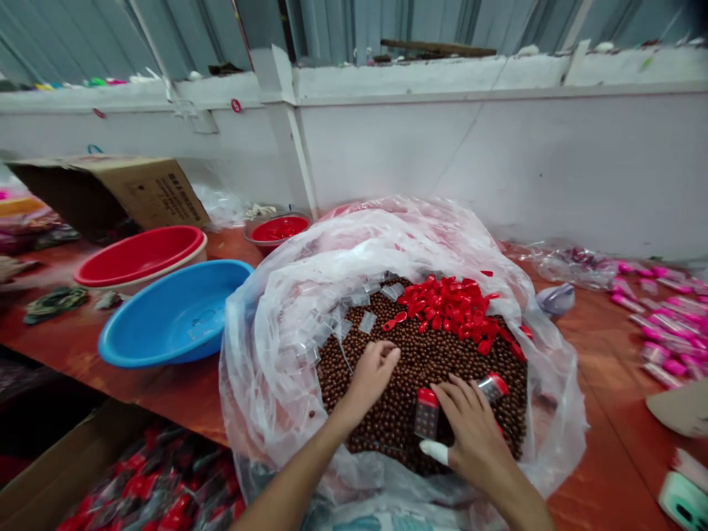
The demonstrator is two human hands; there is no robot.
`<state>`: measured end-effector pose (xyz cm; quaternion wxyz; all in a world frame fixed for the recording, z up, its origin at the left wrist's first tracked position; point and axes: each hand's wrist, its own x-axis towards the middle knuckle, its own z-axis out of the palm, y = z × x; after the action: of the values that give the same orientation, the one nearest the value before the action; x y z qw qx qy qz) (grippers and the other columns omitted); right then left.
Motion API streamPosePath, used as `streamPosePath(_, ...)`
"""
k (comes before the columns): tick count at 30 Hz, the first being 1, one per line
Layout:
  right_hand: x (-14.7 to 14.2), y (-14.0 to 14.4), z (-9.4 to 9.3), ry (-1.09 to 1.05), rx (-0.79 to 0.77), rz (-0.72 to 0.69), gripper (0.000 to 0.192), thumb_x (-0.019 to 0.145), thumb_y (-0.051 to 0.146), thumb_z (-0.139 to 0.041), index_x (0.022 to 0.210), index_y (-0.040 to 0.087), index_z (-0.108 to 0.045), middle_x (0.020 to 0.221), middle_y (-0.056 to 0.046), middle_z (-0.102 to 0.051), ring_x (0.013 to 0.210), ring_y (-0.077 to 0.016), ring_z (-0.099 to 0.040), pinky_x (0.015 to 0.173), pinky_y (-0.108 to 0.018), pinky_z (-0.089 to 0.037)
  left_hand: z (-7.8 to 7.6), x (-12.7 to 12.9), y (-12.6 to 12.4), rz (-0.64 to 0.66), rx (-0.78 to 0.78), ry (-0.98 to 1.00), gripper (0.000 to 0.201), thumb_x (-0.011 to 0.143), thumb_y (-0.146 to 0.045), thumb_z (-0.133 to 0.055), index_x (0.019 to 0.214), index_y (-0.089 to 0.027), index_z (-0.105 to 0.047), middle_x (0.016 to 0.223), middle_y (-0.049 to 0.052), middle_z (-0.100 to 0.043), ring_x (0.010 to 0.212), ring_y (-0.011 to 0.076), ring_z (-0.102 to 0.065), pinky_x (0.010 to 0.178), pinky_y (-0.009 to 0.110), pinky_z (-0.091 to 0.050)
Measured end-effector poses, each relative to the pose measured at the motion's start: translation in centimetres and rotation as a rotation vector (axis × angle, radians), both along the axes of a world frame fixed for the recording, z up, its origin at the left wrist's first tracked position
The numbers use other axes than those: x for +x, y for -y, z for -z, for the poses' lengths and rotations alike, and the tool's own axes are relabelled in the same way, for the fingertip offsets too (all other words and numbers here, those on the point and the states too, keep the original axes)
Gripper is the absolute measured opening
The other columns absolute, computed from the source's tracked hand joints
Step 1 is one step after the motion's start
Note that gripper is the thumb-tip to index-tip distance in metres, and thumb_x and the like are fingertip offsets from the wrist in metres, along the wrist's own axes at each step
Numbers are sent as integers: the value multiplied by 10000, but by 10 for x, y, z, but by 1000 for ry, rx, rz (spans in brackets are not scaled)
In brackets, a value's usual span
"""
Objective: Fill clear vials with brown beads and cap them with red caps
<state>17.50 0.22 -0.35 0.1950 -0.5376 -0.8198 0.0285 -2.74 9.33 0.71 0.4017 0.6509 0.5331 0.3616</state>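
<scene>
A plastic-lined heap of small brown balls (pixel 381 409) lies in front of me. My left hand (pixel 375 372) hovers over its left middle, fingers curled together; what they hold, if anything, is hidden. My right hand (pixel 470 424), its thumb tip wrapped in white, grips a clear red-capped container (pixel 426 416) with brown balls inside, between index finger and thumb. A second clear red-capped container (pixel 492 386) lies just beyond those fingers. Red plastic scoops (pixel 450 308) are piled at the heap's far side. Small clear plastic pieces (pixel 324 328) lie at the far left.
White plastic sheeting (pixel 265 332) rings the heap. To the left stand a blue basin (pixel 171 317), a red basin (pixel 141 257) and a cardboard box (pixel 149 193). Below left is a box of red-capped items (pixel 160 479). Pink tubes (pixel 675 332) lie at the right.
</scene>
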Motion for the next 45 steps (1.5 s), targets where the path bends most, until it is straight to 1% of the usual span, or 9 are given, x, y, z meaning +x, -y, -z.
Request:
streamPosePath(3, 13, -3, 4, 44, 5, 12, 819, 648, 457, -668, 1354, 225, -323, 1294, -118, -477, 1237, -378, -324, 1004, -603, -203, 2, -20, -46, -150, 217, -441, 353, 837, -343, -456, 1123, -159, -552, 1032, 105, -526, 988, 214, -493, 912, 355, -364)
streamPosePath(6, 15, -19, 3, 13, 5, -22, 620, 777, 348, -561, 1348, 256, -338, 1325, -92, -451, 1241, -315, -350, 999, -543, -288, 9, -29, -74, -118, 239, -671, 374, 817, -269, -492, 1176, -173, -535, 997, 107, -543, 986, 237, -481, 885, 374, -371)
streamPosePath(9, 8, -52, -2, -83, 0, -52, 442, 827, 166, -441, 1262, 245, -466, 1281, -81, -492, 1182, -225, -436, 979, -422, -375, 15, -31, -80, -45, 238, -673, 371, 787, -198, -522, 1157, -202, -556, 955, 78, -561, 943, 210, -504, 862, 333, -385)
streamPosePath(13, -10, -111, -6, -160, -82, -74, 597, 690, -43, -364, 1209, 205, -526, 1265, -69, -512, 1160, -178, -464, 1005, -354, -355, 16, -37, -66, 85, 238, -638, 344, 786, -152, -501, 1109, -231, -589, 931, 42, -569, 886, 160, -532, 825, 267, -403)
streamPosePath(21, -41, -186, 5, -311, -263, -146, 481, 709, -9, -427, 1088, 219, -615, 1158, -65, -584, 1052, -183, -524, 958, -360, -362, 17, -43, -44, 218, 248, -558, 273, 776, -192, -547, 1037, -214, -620, 1047, 45, -608, 983, 197, -507, 905, 321, -360)
streamPosePath(26, -30, -177, 6, -526, -383, -40, 285, 773, 178, -506, 1030, 185, -630, 936, -65, -658, 850, -204, -600, 773, -349, -460, 20, -37, -49, 213, 219, -518, 226, 776, -221, -567, 997, -201, -615, 1007, 47, -632, 960, 199, -521, 879, 316, -364)
streamPosePath(31, -12, -139, -15, -874, -624, -1, 362, 846, 373, -446, 1142, 185, -536, 872, -75, -679, 559, -133, -565, 475, -248, -435, 21, -27, -48, 240, 196, -484, 339, 768, -232, -578, 1107, -212, -569, 1101, 50, -610, 1000, 206, -516, 887, 311, -360)
streamPosePath(36, -2, -107, -37, -1583, -986, -6, 437, 742, 295, -630, 1152, 190, -523, 1057, -114, -640, 587, -84, -536, 531, -226, -429, 18, -20, -42, 341, 191, -491, 299, 765, -238, -577, 1061, -205, -608, 1036, 52, -632, 969, 203, -528, 865, 300, -364)
streamPosePath(45, 1, -87, -38, -1694, -1038, -43, 448, 766, 279, -589, 1200, 208, -508, 1175, -115, -579, 625, -85, -526, 585, -242, -433, 17, -16, -34, 377, 179, -506, 313, 745, -252, -588, 1053, -218, -631, 967, 45, -635, 913, 201, -540, 818, 279, -373)
